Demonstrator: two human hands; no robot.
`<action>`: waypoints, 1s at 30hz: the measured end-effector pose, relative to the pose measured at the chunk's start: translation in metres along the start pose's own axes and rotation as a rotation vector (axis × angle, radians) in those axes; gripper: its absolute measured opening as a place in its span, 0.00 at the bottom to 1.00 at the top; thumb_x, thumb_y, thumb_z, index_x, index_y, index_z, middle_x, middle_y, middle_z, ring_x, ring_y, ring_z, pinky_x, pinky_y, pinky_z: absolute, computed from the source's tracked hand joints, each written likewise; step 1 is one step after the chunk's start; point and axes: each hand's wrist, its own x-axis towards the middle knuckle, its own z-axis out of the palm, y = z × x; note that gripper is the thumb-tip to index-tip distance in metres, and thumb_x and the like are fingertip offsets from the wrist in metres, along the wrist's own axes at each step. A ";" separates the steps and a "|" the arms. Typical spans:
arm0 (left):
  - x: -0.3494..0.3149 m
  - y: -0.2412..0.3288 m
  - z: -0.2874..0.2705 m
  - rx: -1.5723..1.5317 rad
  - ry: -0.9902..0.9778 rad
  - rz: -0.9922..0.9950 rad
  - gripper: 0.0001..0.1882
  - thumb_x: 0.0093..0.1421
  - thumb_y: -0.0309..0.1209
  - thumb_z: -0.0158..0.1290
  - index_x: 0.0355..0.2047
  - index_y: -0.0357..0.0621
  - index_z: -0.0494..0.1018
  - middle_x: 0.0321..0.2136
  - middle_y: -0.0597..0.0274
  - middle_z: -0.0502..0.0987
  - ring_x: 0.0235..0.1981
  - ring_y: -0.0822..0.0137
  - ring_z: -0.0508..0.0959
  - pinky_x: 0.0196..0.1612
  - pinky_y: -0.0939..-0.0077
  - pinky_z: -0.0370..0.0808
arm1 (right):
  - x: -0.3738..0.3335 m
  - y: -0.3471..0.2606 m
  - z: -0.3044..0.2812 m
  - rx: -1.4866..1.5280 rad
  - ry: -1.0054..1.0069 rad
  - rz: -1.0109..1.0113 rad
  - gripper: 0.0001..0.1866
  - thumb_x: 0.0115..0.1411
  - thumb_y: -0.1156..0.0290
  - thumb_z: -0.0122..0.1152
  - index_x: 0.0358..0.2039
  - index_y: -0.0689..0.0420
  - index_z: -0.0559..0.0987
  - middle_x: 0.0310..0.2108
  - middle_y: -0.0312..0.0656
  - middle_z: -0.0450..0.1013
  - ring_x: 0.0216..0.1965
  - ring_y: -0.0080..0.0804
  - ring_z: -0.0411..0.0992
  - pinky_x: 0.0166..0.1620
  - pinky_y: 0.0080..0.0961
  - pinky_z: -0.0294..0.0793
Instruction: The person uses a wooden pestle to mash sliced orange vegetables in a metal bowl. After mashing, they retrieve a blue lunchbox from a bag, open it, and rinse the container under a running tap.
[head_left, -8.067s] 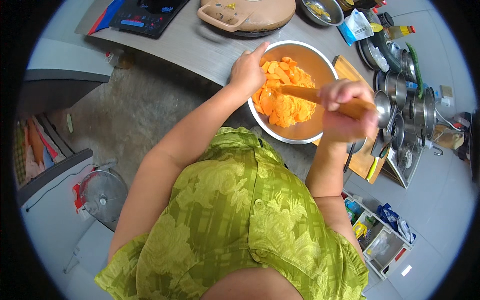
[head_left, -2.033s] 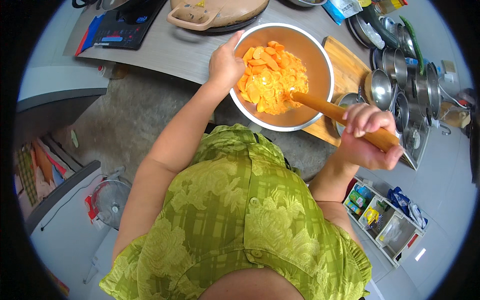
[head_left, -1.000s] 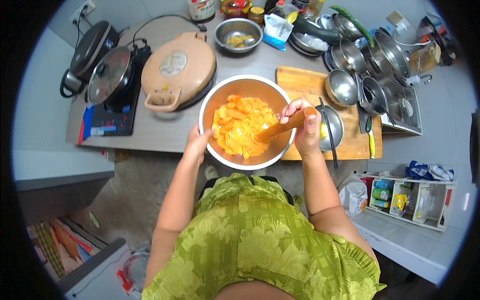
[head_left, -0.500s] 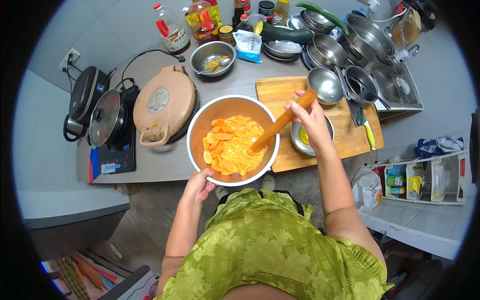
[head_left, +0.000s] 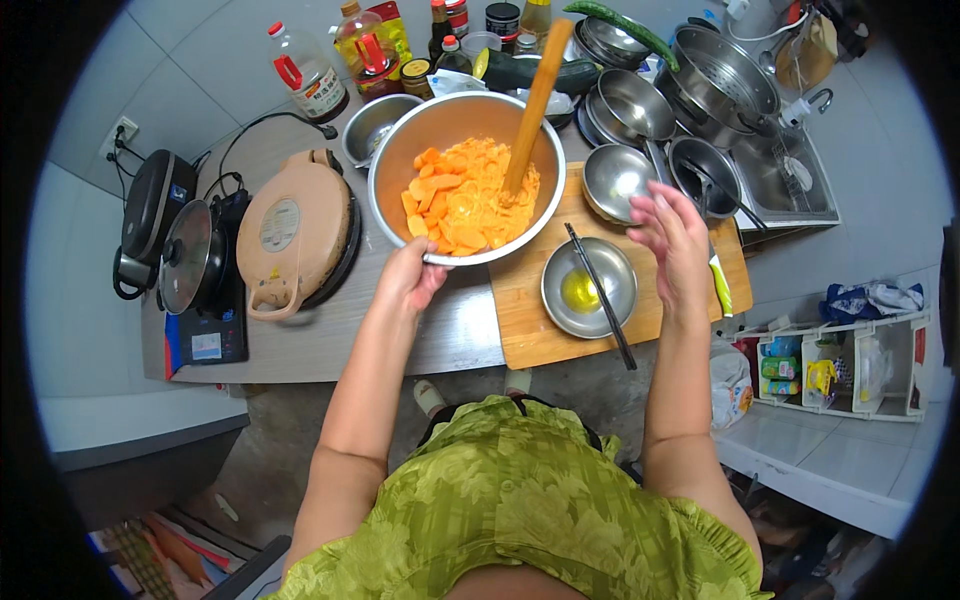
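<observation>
My left hand (head_left: 414, 277) grips the near rim of a large metal mixing bowl (head_left: 395, 218). Inside are orange carrot slices (head_left: 432, 192) beside a softer orange mash (head_left: 480, 185). A wooden rolling pin (head_left: 537, 105) stands in the mash, leaning on its own with its upper end above the far rim. My right hand (head_left: 672, 232) is raised in the air with fingers apart, holding nothing. It hovers right of a small steel bowl (head_left: 558, 318) that holds yellow liquid, with dark chopsticks (head_left: 598, 295) across it. An upturned-looking steel pan (head_left: 616, 180) lies just beyond that hand.
A bamboo cutting board (head_left: 530, 345) lies under the small bowl, with a green-handled knife (head_left: 720, 285) at its right. Stacked pots (head_left: 722, 85) stand beside the sink (head_left: 790, 180). On the left are a beige electric griddle (head_left: 290, 235) and a lidded pot (head_left: 192, 255). Bottles (head_left: 306, 75) line the wall.
The mixing bowl has moved away from me, toward the back of the counter, in my left hand. My right hand has let go of the rolling pin and moved right. The small bowl and chopsticks are uncovered.
</observation>
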 end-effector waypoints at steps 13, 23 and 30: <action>0.059 -0.028 0.056 0.071 -0.053 -0.047 0.14 0.60 0.29 0.46 0.42 0.29 0.65 0.25 0.47 0.76 0.18 0.65 0.77 0.14 0.86 0.73 | -0.059 0.026 -0.130 -0.094 0.311 0.118 0.10 0.63 0.68 0.53 0.39 0.61 0.76 0.29 0.39 0.75 0.27 0.19 0.72 0.28 0.15 0.75; 0.027 -0.036 0.040 0.257 -0.148 0.037 0.28 0.61 0.40 0.52 0.57 0.41 0.58 0.41 0.51 0.75 0.29 0.67 0.78 0.29 0.79 0.78 | -0.055 0.036 -0.118 -0.253 0.232 0.093 0.10 0.63 0.69 0.54 0.38 0.62 0.76 0.29 0.38 0.75 0.27 0.19 0.72 0.31 0.16 0.73; -0.008 -0.051 -0.009 0.636 -0.062 0.191 0.26 0.62 0.26 0.47 0.60 0.40 0.57 0.40 0.56 0.76 0.25 0.77 0.76 0.23 0.90 0.71 | -0.076 0.020 -0.118 -0.246 0.287 -0.006 0.08 0.63 0.71 0.54 0.38 0.63 0.76 0.28 0.37 0.75 0.27 0.17 0.71 0.30 0.14 0.71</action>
